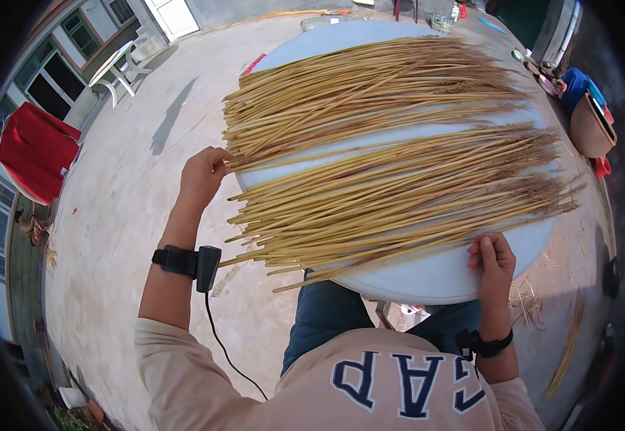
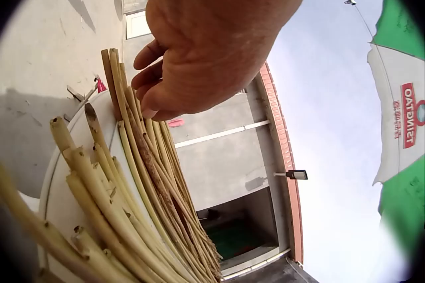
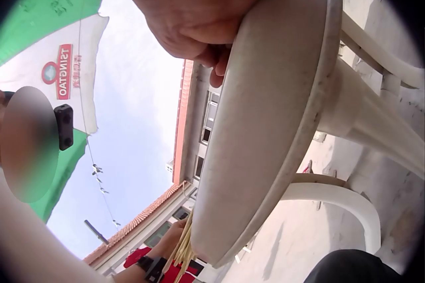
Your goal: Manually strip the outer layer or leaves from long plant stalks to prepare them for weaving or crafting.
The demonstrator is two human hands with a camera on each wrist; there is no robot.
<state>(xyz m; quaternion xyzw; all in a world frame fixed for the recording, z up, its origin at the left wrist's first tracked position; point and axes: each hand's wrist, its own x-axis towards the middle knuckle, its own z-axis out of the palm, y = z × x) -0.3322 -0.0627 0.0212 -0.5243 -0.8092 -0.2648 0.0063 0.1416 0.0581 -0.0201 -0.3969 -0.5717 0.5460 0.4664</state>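
Note:
Long yellow stalks with brown feathery tops lie in two broad bundles, a far bundle and a near bundle, across a round white table. My left hand is at the table's left side and pinches the cut end of a stalk at the near side of the far bundle. In the left wrist view, the fingers curl beside the stalk ends. My right hand rests at the table's near right edge, fingers loosely curled and holding nothing, just below the near bundle's feathery tops.
The near bundle's cut ends overhang the table's left edge. A red-draped object and a white table stand at left. Tubs and a blue container are at right. Loose stalks lie on the ground at lower right.

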